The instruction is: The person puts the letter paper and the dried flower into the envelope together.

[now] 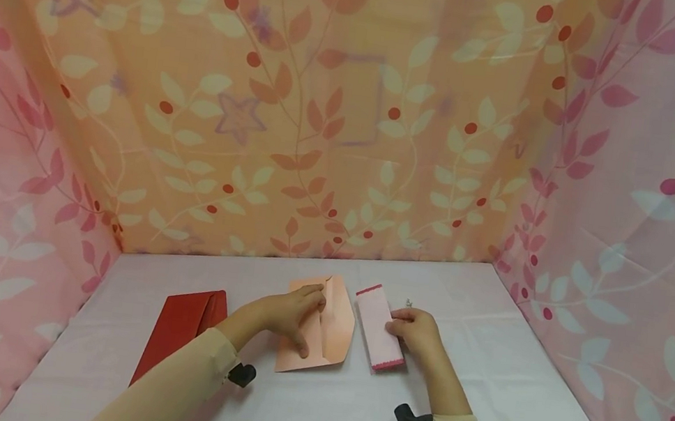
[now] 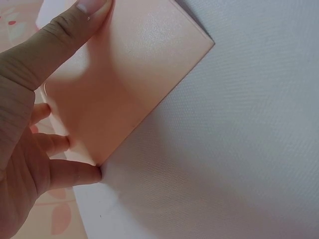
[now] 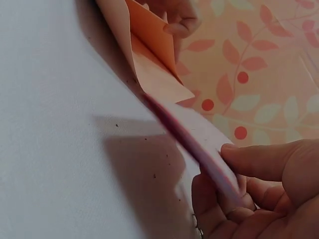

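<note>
A peach envelope (image 1: 312, 337) with its flap out to the right lies mid-table. My left hand (image 1: 293, 314) is spread over it; in the left wrist view the thumb (image 2: 75, 25) lies on its face and fingertips touch its edge. To the right, my right hand (image 1: 420, 333) pinches a folded pale pink paper (image 1: 378, 328) with darker pink ends by its right side. The right wrist view shows the paper (image 3: 199, 134) tilted above the cloth, thumb on one face and fingers behind, one end close to the envelope's (image 3: 159, 69) open side; whether they touch I cannot tell.
A red envelope (image 1: 178, 324) lies at the left, partly behind my left sleeve. A small shiny item (image 1: 408, 303) sits just beyond my right hand. White cloth covers the table (image 1: 539, 418), with patterned curtains (image 1: 347, 134) at the back and both sides.
</note>
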{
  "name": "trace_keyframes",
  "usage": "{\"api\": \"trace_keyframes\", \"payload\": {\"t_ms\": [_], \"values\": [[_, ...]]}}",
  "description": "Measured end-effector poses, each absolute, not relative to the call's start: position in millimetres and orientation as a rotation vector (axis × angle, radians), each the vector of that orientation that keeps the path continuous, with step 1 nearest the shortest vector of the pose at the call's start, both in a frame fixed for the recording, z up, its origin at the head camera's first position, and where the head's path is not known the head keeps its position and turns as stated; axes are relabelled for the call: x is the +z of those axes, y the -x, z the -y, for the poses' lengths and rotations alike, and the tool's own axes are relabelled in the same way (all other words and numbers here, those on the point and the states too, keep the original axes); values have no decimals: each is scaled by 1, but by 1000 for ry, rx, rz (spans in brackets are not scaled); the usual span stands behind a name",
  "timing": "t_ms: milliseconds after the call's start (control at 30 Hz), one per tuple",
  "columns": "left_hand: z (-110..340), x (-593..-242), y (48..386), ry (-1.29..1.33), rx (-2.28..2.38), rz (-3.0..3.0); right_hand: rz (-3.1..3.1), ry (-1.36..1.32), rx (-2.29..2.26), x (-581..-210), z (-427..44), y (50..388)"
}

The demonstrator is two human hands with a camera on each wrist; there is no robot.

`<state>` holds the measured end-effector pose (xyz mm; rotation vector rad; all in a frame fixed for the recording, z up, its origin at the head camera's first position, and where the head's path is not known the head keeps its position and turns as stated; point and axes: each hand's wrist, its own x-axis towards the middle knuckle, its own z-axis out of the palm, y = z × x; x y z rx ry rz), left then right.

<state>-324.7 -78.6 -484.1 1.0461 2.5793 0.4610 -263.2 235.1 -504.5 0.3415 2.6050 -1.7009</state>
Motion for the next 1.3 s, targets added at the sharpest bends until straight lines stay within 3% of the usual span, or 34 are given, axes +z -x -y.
{"api": "trace_keyframes", "payload": {"t_ms": [1300], "values": [[77,-482,324,-1050,442,-2581,-2425,-375,-1881,-506,-224,265]]}}
